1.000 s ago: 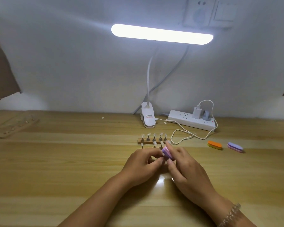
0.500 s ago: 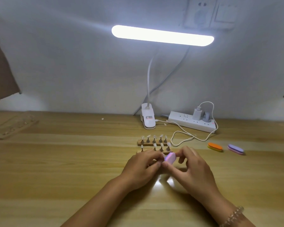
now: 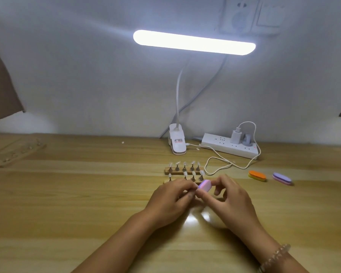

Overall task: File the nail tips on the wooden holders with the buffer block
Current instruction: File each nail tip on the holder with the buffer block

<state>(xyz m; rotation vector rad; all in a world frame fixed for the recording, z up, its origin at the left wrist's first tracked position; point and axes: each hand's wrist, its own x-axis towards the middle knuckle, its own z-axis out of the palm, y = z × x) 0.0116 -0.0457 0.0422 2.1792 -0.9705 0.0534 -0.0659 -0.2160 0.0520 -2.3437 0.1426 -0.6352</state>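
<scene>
Little has moved on the left. Our left hand point(image 3: 171, 196) stays curled at the near wooden holder point(image 3: 166, 181), and we cannot tell whether its fingertips grasp anything. Beside it, the buffer block point(image 3: 204, 185) has rolled from edge-on to show its pink face. It is pinched in our right hand point(image 3: 230, 198), whose other fingers have lifted and spread. We judge this a regrip between strokes, with most nail tips point(image 3: 193, 173) still waiting. Further right, the orange buffer point(image 3: 257, 175) lies untouched.

Near wooden holder point(image 3: 166, 181) apparently mostly behind the left hand point(image 3: 169, 201)
</scene>
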